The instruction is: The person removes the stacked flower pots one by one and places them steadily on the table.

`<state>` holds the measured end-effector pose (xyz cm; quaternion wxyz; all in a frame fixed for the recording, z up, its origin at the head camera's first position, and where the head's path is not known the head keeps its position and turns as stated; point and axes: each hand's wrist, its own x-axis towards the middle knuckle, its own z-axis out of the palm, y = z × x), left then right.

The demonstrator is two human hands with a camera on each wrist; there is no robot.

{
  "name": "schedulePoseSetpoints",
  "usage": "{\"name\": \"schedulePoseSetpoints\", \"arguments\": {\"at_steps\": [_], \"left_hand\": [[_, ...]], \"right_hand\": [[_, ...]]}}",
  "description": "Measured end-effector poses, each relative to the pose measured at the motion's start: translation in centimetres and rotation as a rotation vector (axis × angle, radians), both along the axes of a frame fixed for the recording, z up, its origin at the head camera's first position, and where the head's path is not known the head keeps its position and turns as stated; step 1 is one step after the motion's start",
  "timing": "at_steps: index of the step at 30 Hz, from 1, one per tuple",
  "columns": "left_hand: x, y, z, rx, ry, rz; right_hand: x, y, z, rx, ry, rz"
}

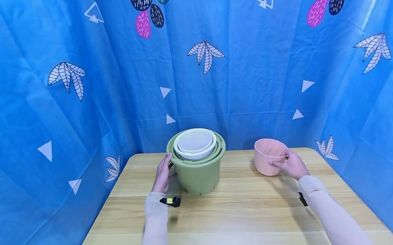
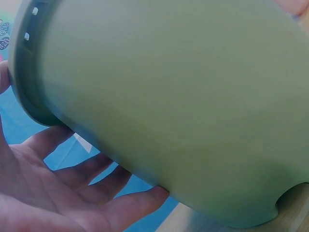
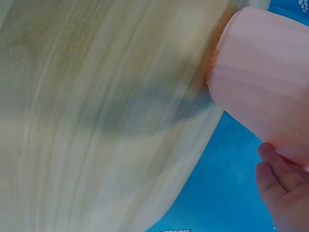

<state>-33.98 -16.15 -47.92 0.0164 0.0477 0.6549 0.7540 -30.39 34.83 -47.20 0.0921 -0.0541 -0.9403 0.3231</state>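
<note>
A large green flowerpot (image 1: pixel 199 177) stands upright on the table, with smaller pots nested inside. Among these, a white pot (image 1: pixel 180 151) sits innermost around a pale liner-like pot (image 1: pixel 194 141). My left hand (image 1: pixel 161 177) holds the green pot's left side, one digit over its rim and the other fingertips against the wall in the left wrist view. To the right, my right hand (image 1: pixel 292 165) grips a pink flowerpot (image 1: pixel 267 163) with spiral ridges by its right side near the rim. In the right wrist view the pink pot's base meets its reflection on the wood.
The light wooden table (image 1: pixel 240 215) has rounded far corners. Blue patterned curtains (image 1: pixel 247 80) hang close behind it and along both sides. A small black wrist camera (image 1: pixel 175 201) sits on the left sleeve, and another (image 1: pixel 303 199) is on the right.
</note>
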Motion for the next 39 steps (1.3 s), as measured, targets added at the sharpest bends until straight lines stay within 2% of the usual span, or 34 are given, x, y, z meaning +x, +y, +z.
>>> {"name": "schedulePoseSetpoints", "arguments": {"at_steps": [11, 17, 25, 34, 39], "left_hand": [[0.3, -0.3, -0.2, -0.012, -0.017, 0.009], [0.3, -0.3, -0.1, -0.016, -0.008, 0.008], [0.4, -0.1, 0.0, -0.009, -0.008, 0.006], [0.5, 0.0, 0.1, -0.017, -0.014, 0.012], [0.4, 0.0, 0.1, -0.015, -0.011, 0.009]], "right_hand": [[0.1, -0.1, -1.4, 0.017, 0.027, 0.018], [0.1, -0.1, -1.5, 0.032, 0.07, 0.029], [0.0, -0.1, -1.3, 0.028, 0.06, 0.038], [0.0, -0.3, -1.4, 0.006, 0.105, 0.075], [0.0, -0.4, -1.4, 0.021, 0.093, 0.056]]}}
